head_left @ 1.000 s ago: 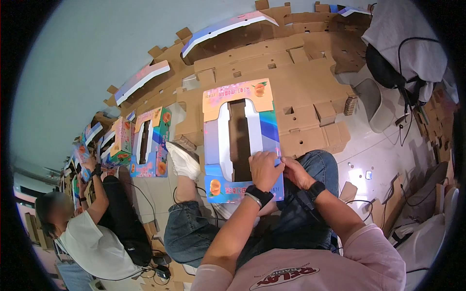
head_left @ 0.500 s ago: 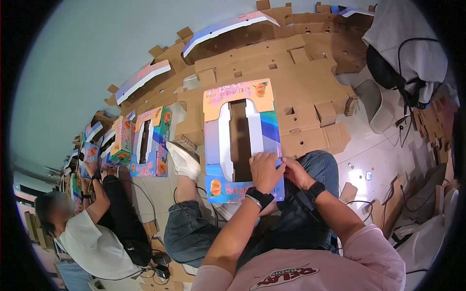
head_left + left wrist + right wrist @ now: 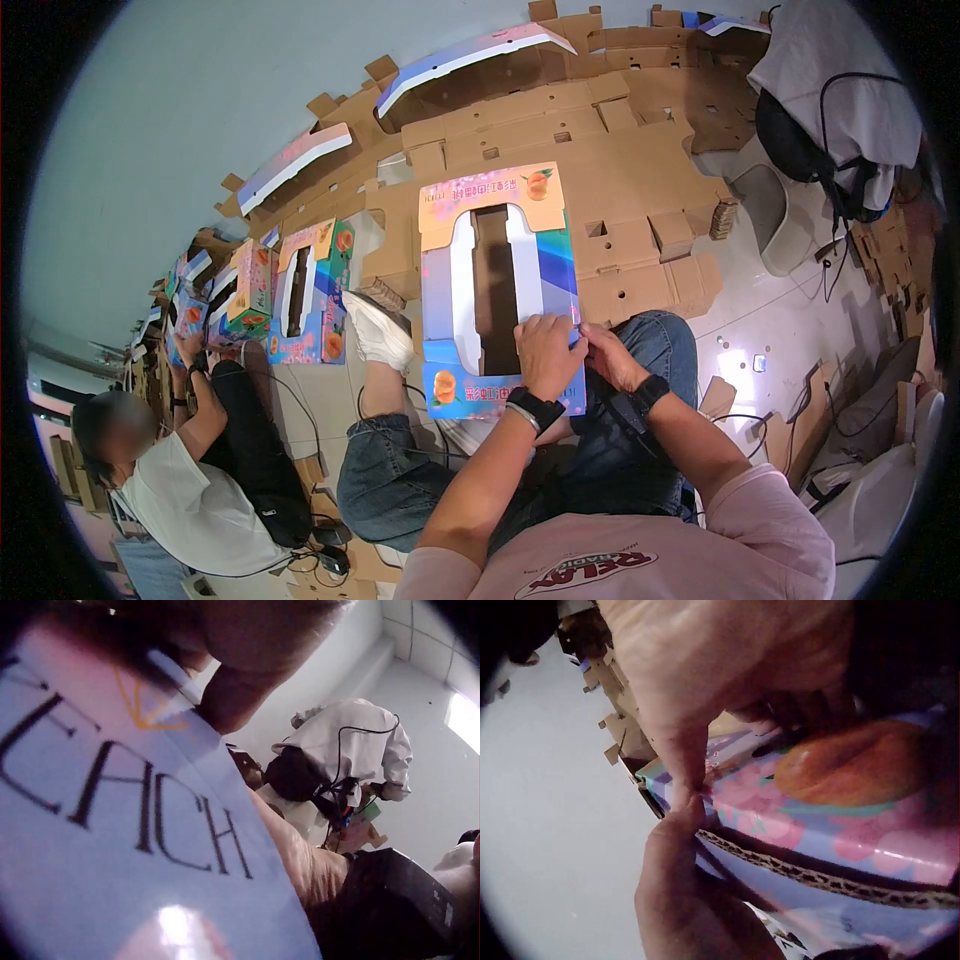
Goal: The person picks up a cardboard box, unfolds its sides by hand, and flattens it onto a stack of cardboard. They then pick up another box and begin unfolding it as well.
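Observation:
A colourful printed cardboard fruit box [image 3: 552,265] with peach pictures and a long cut-out in its top stands before me, between my legs. My left hand [image 3: 545,352] lies over its near right corner, with fingers bent on the top and the thumb at the edge. Just right of it, my right hand [image 3: 612,360] pinches the side edge of the same corner. In the right wrist view, a thumb tip and a fingertip meet at the box edge, beside a strip of bare corrugated board [image 3: 817,881]. Black lettering on the box side [image 3: 150,802] fills the left wrist view.
Flattened brown cardboard [image 3: 640,150] spreads over the floor ahead. Several printed boxes [image 3: 312,290] stand in a row at the left, near another person [image 3: 205,490] who handles a box. A grey chair [image 3: 765,215] stands at the right, and cables [image 3: 750,415] lie near my right side.
Both my hands stay at the same box corner with barely any movement. At the left, the other person's hands and their box shift slightly.

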The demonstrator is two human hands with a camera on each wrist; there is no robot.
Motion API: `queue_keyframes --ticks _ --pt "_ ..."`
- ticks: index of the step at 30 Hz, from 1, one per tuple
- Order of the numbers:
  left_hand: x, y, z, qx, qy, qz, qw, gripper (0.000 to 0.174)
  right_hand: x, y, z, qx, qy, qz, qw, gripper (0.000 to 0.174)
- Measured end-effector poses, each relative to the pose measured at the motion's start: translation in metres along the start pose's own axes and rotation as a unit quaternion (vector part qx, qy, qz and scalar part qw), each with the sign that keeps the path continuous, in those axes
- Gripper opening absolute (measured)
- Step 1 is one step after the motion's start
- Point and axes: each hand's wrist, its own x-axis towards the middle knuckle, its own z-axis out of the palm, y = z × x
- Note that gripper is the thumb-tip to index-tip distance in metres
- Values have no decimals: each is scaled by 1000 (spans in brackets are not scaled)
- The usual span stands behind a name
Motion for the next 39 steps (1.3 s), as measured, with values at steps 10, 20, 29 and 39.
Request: queue_keyframes --ticks 10,20,29,39 --pt "-1 -6 6 -13 5 6 1000 19 1 0 -1 -11 7 13 1000 43" --pt "-2 -6 6 -19 2 6 1000 20 4 7 -5 -14 13 11 1000 45" --pt "-4 -4 3 -19 7 4 1000 19 6 10 -1 -14 10 -18 1000 44" --pt "-5 -3 4 -24 18 7 1000 19 7 12 -2 -24 14 -22 999 44"
